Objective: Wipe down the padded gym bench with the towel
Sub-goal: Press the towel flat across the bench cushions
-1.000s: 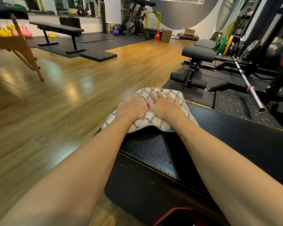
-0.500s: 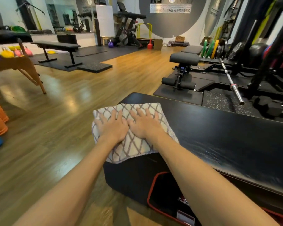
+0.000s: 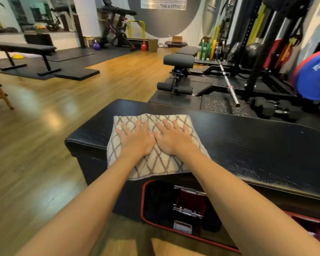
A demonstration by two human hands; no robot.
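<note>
Towel (image 3: 155, 161), cream with a brown lattice pattern, lies flat on the near left end of the black padded desk (image 3: 248, 145), its near edge hanging just over the desk's front. Both hands press it side by side, thumbs touching: left hand (image 3: 137, 140) and right hand (image 3: 173, 138), each grip released, fingers straight and spread on the cloth. Beyond the fingertips bare padding runs to the far edge, then a barbell (image 3: 229, 85) on the floor mats.
</note>
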